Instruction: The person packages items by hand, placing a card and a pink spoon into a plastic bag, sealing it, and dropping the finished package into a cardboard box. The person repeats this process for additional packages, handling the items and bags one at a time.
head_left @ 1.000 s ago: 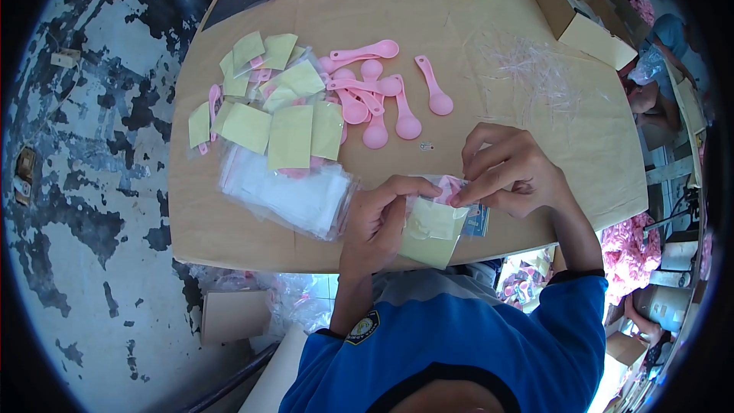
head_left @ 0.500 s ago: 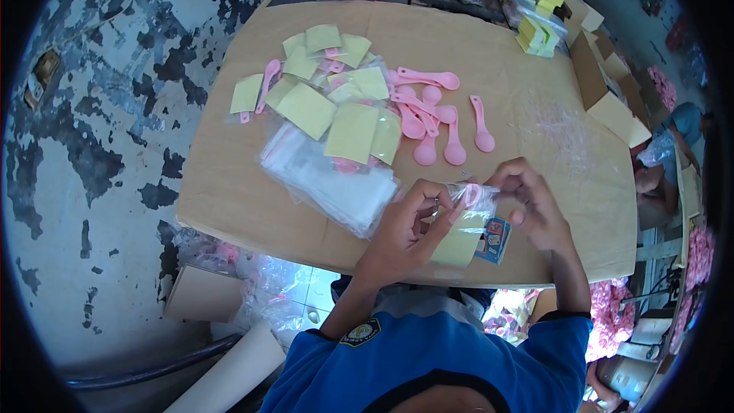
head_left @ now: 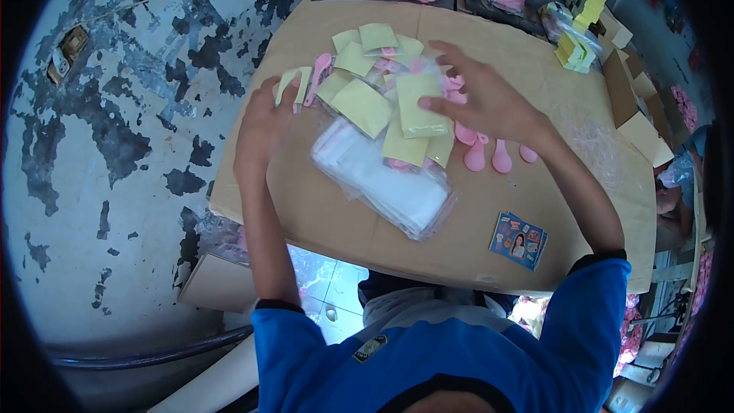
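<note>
My left hand [head_left: 262, 118] is at the left side of the pile, its fingers curled over a clear packet with a yellow card [head_left: 304, 76]. My right hand [head_left: 489, 99] is over the pile's right side, fingers spread and thumb against another yellow-card packet [head_left: 420, 107], which lies on top. Under and around them are more such packets [head_left: 362, 107], some showing pink spoons inside. Loose pink measuring spoons [head_left: 475, 157] lie partly hidden beneath my right hand and forearm. One pink spoon [head_left: 318, 79] rests beside my left fingers.
A stack of clear plastic bags [head_left: 378, 176] lies in front of the pile. Small blue printed cards [head_left: 518, 241] sit near the table's front edge. Yellow card stacks [head_left: 575, 52] and an open cardboard box [head_left: 631, 99] stand at the right. Another person [head_left: 673, 203] is beyond.
Both hands have moved away from the front edge to the pile, my left to its left side. The packet they held now lies on the pile. The blue cards are uncovered; the view has shifted.
</note>
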`<action>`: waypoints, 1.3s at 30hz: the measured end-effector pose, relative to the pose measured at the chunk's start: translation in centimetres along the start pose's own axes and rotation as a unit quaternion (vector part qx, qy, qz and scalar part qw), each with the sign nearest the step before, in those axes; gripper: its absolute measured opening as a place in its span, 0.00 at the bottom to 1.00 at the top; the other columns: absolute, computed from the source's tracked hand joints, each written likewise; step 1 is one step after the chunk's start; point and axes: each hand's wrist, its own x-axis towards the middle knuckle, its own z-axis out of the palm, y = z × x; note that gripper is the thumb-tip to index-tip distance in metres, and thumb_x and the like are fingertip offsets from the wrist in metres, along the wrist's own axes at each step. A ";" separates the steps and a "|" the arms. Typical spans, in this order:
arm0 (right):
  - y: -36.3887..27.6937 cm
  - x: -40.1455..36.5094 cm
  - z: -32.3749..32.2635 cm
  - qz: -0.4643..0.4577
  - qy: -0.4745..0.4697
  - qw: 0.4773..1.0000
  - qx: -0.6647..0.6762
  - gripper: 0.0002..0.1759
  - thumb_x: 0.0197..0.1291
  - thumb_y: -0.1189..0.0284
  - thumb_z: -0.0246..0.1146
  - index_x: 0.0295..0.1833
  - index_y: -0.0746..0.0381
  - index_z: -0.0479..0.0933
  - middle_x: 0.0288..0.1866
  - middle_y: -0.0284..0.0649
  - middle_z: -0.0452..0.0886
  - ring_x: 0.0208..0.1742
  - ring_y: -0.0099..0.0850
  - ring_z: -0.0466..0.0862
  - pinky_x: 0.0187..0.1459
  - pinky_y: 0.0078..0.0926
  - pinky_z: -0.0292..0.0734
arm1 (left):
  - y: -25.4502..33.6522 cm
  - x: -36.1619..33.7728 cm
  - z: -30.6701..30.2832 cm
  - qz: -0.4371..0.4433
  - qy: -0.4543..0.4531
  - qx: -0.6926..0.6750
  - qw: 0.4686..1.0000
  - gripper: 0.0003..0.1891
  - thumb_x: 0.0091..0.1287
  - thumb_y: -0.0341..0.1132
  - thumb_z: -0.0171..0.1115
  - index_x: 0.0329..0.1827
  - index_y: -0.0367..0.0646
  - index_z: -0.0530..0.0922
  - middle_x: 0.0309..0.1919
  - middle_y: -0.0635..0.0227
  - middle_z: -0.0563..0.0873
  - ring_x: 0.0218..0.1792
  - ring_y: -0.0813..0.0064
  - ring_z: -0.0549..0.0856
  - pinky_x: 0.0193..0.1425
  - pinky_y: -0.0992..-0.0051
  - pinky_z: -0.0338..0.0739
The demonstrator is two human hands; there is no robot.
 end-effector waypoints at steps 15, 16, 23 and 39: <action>4.4 11.0 9.9 0.046 -0.046 0.998 0.006 0.55 0.42 0.36 0.70 0.75 0.39 0.55 0.70 0.67 0.59 0.71 0.65 0.61 0.69 0.53 0.63 | 2.4 12.1 10.3 -0.053 -0.204 -0.280 0.937 0.39 0.69 0.63 0.49 0.70 0.37 0.65 0.58 0.52 0.78 0.56 0.64 0.82 0.53 0.68 0.81; 4.9 11.0 10.0 0.033 -0.022 0.998 0.044 0.53 0.41 0.39 0.72 0.74 0.38 0.58 0.70 0.67 0.59 0.71 0.66 0.61 0.69 0.53 0.62 | 2.0 12.4 10.7 -0.056 -0.223 -0.333 0.914 0.37 0.70 0.61 0.50 0.70 0.37 0.66 0.59 0.52 0.78 0.56 0.65 0.82 0.54 0.68 0.80; 5.3 12.3 7.6 -0.133 0.106 0.985 0.041 0.47 0.38 0.47 0.77 0.68 0.39 0.69 0.69 0.68 0.59 0.72 0.66 0.58 0.70 0.52 0.60 | 4.0 12.1 9.1 0.014 -0.207 -0.483 0.850 0.31 0.71 0.48 0.56 0.68 0.32 0.66 0.59 0.56 0.78 0.57 0.71 0.80 0.58 0.73 0.76; -5.4 3.9 -10.8 -0.258 0.284 0.910 -0.156 0.46 0.41 0.56 0.77 0.68 0.54 0.68 0.70 0.61 0.63 0.74 0.61 0.57 0.71 0.48 0.59 | 22.5 2.0 -3.6 0.322 -0.019 -0.437 0.839 0.30 0.73 0.51 0.50 0.64 0.30 0.70 0.56 0.58 0.80 0.55 0.70 0.79 0.59 0.74 0.72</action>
